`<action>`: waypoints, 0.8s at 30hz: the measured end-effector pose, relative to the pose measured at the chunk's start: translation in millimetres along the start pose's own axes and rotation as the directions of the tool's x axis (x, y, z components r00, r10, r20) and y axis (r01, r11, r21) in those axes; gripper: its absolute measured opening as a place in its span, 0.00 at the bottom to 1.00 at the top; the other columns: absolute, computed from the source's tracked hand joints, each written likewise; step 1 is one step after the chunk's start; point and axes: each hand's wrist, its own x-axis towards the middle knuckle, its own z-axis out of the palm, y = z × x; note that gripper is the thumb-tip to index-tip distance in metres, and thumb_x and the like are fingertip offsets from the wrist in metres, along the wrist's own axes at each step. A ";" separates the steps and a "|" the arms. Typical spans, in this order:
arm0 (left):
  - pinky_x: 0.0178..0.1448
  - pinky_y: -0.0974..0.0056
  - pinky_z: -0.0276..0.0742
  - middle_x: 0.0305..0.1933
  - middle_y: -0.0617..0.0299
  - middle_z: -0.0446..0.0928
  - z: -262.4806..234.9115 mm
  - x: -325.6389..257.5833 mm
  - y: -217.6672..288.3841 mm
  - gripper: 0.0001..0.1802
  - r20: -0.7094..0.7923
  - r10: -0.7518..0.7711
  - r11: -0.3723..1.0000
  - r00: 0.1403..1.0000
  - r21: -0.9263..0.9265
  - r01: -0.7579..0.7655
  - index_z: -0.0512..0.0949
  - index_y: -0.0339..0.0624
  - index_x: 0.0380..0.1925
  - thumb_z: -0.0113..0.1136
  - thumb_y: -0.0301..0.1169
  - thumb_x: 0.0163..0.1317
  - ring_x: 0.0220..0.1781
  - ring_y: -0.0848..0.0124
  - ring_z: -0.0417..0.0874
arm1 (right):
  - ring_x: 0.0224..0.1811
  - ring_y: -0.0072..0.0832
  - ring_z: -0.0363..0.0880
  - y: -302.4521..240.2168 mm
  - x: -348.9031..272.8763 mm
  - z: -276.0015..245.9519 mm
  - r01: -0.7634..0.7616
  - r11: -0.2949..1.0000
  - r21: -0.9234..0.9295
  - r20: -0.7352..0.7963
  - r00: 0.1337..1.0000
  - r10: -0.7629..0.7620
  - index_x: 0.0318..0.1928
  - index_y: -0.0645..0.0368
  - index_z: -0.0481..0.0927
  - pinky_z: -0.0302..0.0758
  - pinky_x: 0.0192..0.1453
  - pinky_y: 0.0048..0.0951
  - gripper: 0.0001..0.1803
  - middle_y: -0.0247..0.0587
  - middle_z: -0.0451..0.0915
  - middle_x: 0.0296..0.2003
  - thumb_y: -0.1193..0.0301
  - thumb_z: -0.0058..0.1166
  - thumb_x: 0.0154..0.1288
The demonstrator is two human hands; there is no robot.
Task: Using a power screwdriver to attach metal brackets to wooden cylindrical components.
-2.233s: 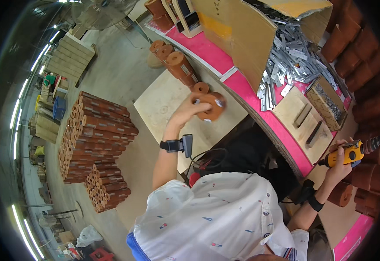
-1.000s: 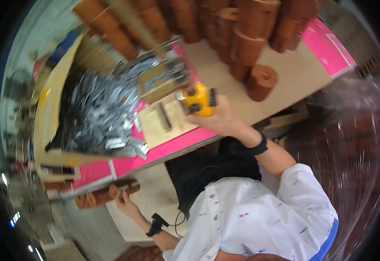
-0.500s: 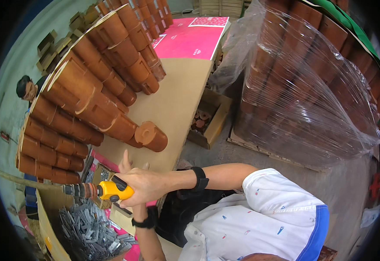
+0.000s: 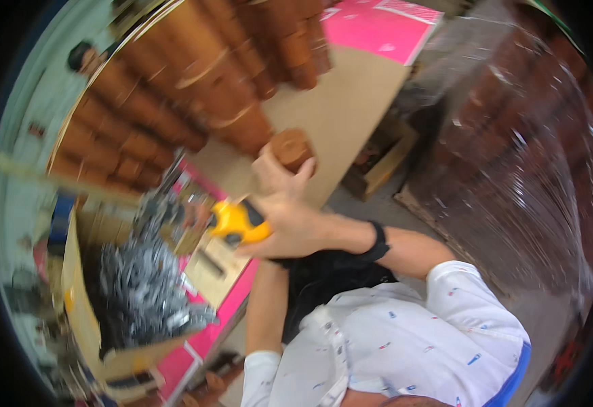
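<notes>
My right hand [image 4: 296, 227], a black band on its wrist, grips a yellow power screwdriver [image 4: 239, 224] that points left over a small wooden block [image 4: 208, 264]. Just above it my left hand [image 4: 276, 176] closes around a round brown pot-shaped piece [image 4: 291, 148] standing on the plywood bench top [image 4: 350, 102]. The left forearm comes up from below and passes behind the right hand. The view is blurred by motion.
Rows of stacked brown pots [image 4: 174, 88] lie on the bench. A cardboard box of shiny metal brackets [image 4: 140, 292] sits left of the pink bench edge [image 4: 222, 312]. A film-wrapped pallet of pots [image 4: 520, 169] stands right, a wooden crate [image 4: 378, 159] below. Another person [image 4: 83, 57] is at the far left.
The view has swung across the bench. My right hand has kept the screwdriver throughout, and my left hand now closes on a single brown pot beside the stacks.
</notes>
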 end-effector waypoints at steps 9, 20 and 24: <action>0.62 0.47 0.68 0.61 0.41 0.56 6.7 -3.4 5.1 0.53 0.051 -0.113 0.991 0.992 0.075 0.109 0.53 0.43 0.66 0.76 0.39 0.44 0.59 0.41 0.67 | 0.34 0.36 0.82 -21.2 -1.9 -2.8 0.049 0.965 0.256 0.074 0.995 -0.071 0.48 0.64 0.73 0.75 0.42 0.31 0.24 0.44 0.81 0.32 0.69 0.68 0.54; 0.62 0.57 0.71 0.54 0.46 0.74 -27.2 -12.2 1.0 0.47 -0.002 -0.232 0.746 0.973 -0.642 0.177 0.63 0.45 0.61 0.78 0.31 0.37 0.57 0.54 0.76 | 0.46 0.43 0.75 -21.6 -5.5 3.0 0.042 0.999 -0.030 0.072 0.997 -0.040 0.48 0.67 0.72 0.72 0.48 0.34 0.29 0.56 0.74 0.44 0.68 0.71 0.50; 0.56 0.65 0.74 0.53 0.62 0.74 -63.3 -26.2 -15.4 0.33 0.310 -0.120 -0.063 0.943 -0.950 0.305 0.63 0.41 0.61 0.67 0.26 0.57 0.52 0.73 0.76 | 0.41 0.31 0.75 -16.5 -7.7 2.9 -0.397 0.904 0.158 0.196 0.910 0.366 0.54 0.71 0.67 0.74 0.46 0.29 0.37 0.50 0.74 0.40 0.66 0.73 0.48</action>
